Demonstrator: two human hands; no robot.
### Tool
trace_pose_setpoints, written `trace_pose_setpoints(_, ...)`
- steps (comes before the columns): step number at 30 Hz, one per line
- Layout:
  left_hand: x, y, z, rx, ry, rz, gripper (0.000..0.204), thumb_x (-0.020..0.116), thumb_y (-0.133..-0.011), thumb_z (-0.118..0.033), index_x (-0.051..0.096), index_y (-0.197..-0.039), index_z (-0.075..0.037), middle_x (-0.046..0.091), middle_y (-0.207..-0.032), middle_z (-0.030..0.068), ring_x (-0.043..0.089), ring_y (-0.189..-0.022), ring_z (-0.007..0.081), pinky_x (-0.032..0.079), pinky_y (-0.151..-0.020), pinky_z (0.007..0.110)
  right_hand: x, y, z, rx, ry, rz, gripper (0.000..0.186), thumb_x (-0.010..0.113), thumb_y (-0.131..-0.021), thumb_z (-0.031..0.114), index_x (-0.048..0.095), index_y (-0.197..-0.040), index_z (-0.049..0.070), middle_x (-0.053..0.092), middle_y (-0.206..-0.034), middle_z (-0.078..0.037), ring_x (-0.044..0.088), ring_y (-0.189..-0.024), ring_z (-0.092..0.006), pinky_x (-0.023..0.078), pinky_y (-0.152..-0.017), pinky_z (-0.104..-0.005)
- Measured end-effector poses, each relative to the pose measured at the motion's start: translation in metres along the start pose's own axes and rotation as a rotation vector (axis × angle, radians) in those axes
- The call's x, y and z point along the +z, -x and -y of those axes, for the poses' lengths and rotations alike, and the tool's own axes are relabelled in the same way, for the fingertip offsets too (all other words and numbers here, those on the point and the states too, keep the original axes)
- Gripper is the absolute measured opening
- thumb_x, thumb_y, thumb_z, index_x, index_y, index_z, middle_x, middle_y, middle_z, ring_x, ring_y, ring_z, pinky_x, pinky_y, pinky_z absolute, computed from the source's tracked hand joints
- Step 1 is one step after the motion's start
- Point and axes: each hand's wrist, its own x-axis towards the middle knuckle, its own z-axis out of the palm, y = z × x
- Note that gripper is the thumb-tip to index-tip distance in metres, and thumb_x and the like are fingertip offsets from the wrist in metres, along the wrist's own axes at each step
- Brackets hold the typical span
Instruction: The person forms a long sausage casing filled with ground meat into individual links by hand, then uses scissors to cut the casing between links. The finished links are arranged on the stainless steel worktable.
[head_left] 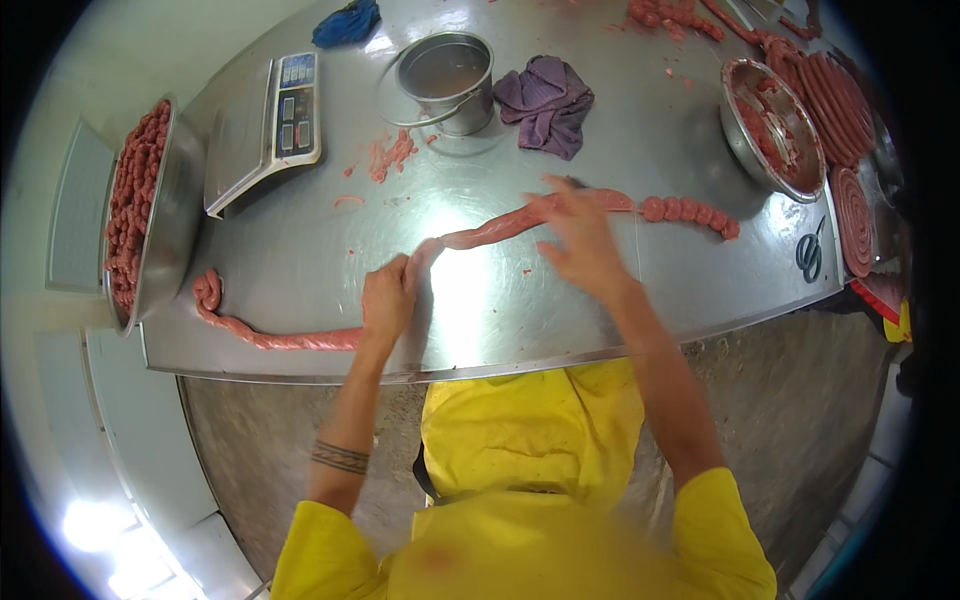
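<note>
- A long, soft pink sausage rope lies across the middle of the shiny steel table (glossy casing, lumpy links at its right end).
- The left hand pinches the rope, fingers clamped on it.
- The right hand rests over it, fingers spread.
- Far off stand a round metal can and a crumpled purple cloth; a flat scale sits left.

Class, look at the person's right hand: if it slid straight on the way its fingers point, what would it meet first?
The right hand points up and slightly left over the long pink sausage rope; beyond that, probably the crumpled purple cloth, though depth is unclear.
</note>
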Motion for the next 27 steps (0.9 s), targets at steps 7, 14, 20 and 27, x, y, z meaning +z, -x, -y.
trace_pose_setpoints(7,-0.108,-0.006,0.061,-0.026,1.125,0.67,0.062,0.066,-0.103,-0.039,0.048,-0.152,-0.004,0.063,-0.136,0.0244,0.067,-0.116,0.0299,0.05,-0.105,0.042,0.054,-0.071,0.016,0.134,0.196,0.048,0.036,0.069,-0.09,0.016,0.071,-0.126,0.016,0.06,-0.127,-0.01,0.055,-0.117,-0.0323,0.043,-0.101,-0.0497)
trace_pose_setpoints(14,-0.022,0.043,0.151,0.085,-0.174,-0.202,0.065,0.079,-0.094,-0.026,0.052,-0.146,0.0,0.058,-0.141,0.0259,0.057,-0.127,0.0381,0.051,-0.096,0.047,0.04,-0.081,0.031,0.052,0.01,-0.283,0.029,0.065,-0.087,0.002,0.07,-0.115,0.009,0.064,-0.119,-0.011,0.056,-0.112,-0.0336,0.043,-0.099,-0.049)
trace_pose_setpoints(20,-0.058,0.062,0.171,-0.32,0.52,-0.167,0.039,0.073,-0.101,-0.034,0.066,-0.125,-0.004,0.067,-0.082,0.0103,0.06,-0.058,0.0197,0.049,-0.051,0.035,0.008,-0.211,0.044,-0.05,0.067,-0.339,0.026,0.06,-0.087,0.002,0.073,-0.109,0.005,0.072,-0.105,-0.016,0.065,-0.104,-0.0378,0.051,-0.093,-0.0476)
trace_pose_setpoints(27,-0.089,0.064,0.198,-0.295,0.126,0.043,0.038,0.068,-0.102,-0.04,0.067,-0.12,-0.006,0.07,-0.091,0.0108,0.062,-0.068,0.0207,0.052,-0.058,0.038,0.023,-0.335,0.028,0.284,0.4,0.629,0.042,0.057,-0.091,0.023,0.074,-0.118,-0.003,0.072,-0.126,-0.026,0.069,-0.117,-0.0421,0.053,-0.1,-0.0501)
